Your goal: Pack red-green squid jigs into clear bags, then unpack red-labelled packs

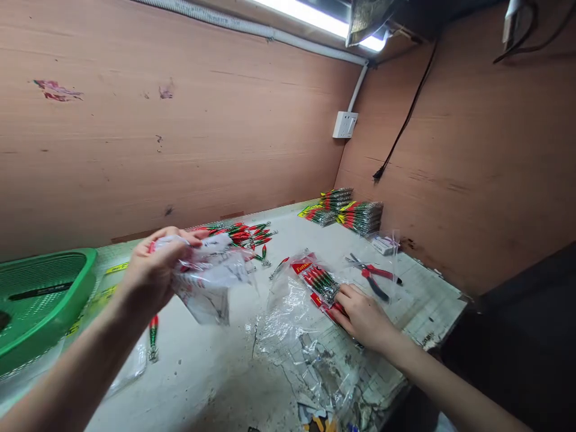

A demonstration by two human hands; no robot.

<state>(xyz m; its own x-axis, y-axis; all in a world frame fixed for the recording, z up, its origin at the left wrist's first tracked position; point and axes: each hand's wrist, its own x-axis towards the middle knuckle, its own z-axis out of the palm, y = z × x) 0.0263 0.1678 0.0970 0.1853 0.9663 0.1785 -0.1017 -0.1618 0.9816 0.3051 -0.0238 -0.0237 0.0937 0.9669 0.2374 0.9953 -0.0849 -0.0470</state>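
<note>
Straightening or setting down the filled packet [315, 279], it seems, at three o'clock on the table [193, 390].
The right hand [360, 309] bends over its lower end, grip unclear; the left hand [155, 264], at ten, clutches clear bags [202, 303]. Next calls for light fingers on slick plastic. At nine, the green basket [86, 282] holds a black pen [40, 291]; at one, stacked packets [360, 217] hold lures [363, 207].

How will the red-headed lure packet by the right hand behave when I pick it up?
The packet would probably slide easily, since its clear surface looks shiny. It may stay fairly stiff along the lures, which look solid and lie side by side. Their silvery, spiky ends might snag the loose plastic alongside.
</note>
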